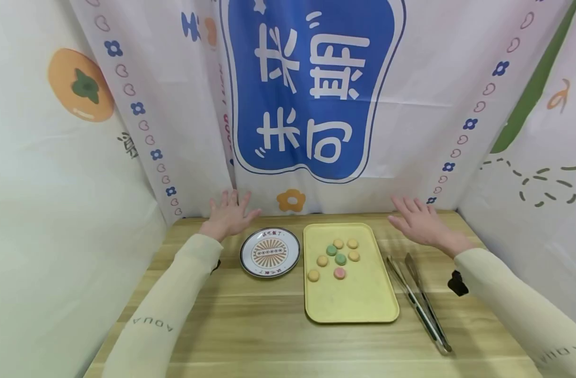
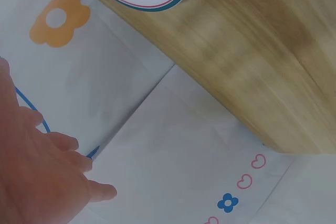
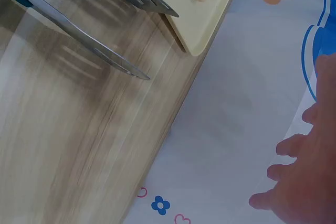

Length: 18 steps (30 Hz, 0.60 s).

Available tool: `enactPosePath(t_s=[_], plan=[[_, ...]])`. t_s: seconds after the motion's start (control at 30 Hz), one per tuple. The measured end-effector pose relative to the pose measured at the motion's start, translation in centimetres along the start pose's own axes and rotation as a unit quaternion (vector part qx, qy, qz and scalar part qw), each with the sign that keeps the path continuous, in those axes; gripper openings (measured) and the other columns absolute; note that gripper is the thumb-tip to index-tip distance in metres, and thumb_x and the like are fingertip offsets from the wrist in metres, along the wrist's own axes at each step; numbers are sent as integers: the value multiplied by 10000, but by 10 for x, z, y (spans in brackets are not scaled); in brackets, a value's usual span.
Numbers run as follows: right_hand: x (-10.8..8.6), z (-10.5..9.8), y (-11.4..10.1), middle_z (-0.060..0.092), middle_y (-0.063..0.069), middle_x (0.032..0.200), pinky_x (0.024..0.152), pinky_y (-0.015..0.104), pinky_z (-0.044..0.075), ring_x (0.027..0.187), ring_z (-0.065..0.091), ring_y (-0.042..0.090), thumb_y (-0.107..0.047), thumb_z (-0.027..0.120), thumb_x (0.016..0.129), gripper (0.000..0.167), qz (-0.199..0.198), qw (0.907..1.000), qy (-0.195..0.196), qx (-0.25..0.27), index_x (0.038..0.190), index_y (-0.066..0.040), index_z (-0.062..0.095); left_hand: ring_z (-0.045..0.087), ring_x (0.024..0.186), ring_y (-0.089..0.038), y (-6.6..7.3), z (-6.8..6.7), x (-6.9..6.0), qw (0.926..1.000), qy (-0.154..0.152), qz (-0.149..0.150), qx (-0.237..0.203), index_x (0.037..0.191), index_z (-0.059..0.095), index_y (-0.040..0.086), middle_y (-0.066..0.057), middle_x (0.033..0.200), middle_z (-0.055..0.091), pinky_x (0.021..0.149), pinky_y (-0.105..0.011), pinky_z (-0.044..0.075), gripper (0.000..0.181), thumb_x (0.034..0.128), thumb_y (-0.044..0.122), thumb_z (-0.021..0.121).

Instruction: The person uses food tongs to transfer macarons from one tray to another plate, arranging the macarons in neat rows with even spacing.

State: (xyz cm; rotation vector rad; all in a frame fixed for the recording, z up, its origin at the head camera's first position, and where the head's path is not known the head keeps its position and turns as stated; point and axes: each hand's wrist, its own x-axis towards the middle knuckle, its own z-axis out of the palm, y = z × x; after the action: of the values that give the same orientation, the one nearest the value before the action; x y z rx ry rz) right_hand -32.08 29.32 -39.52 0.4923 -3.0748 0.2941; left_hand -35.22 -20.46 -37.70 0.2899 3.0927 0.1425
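Observation:
My left hand [image 1: 227,216] is held over the table's far left, fingers spread, with nothing in it. Nearest to it lies a white plate [image 1: 270,253] with a dark rim and a striped print. My right hand [image 1: 421,224], also spread and holding nothing, hovers at the far right, above a pair of metal tongs [image 1: 422,304] lying with its arms apart. Between plate and tongs is a yellow tray [image 1: 354,304]. Several small round macarons sit on it: yellow ones [image 1: 313,275], green ones [image 1: 340,259] and a pink one [image 1: 339,273].
The wooden table [image 1: 250,325] ends at a printed white cloth [image 1: 193,157] hanging behind it. More cloth hangs at the left and right sides. A black strap piece [image 1: 458,283] shows under the right sleeve.

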Motion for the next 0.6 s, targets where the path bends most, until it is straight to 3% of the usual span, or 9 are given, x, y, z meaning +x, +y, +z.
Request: enactPosePath(t_s=[0.3, 0.6], plan=[[-20, 7, -6, 194, 334, 1568, 1115, 760, 125, 1417, 161, 587, -498, 321, 1047, 718, -394, 9989, 229, -130, 1553, -5, 196, -79, 1495, -474, -3, 6, 2, 10000, 21, 34, -71, 1596, 72, 171, -246, 1632, -19, 1128, -747, -84, 801, 988, 667, 230], [-37, 16, -9, 221, 335, 1563, 1132, 709, 194, 1414, 231, 553, -415, 414, 1044, 679, -795, 9953, 545, 47, 1542, 12, 235, -49, 1496, -479, -4, 13, -1, 9997, 78, 189, -142, 1594, 89, 151, -248, 1632, 7, 1116, -758, -80, 803, 992, 657, 248]])
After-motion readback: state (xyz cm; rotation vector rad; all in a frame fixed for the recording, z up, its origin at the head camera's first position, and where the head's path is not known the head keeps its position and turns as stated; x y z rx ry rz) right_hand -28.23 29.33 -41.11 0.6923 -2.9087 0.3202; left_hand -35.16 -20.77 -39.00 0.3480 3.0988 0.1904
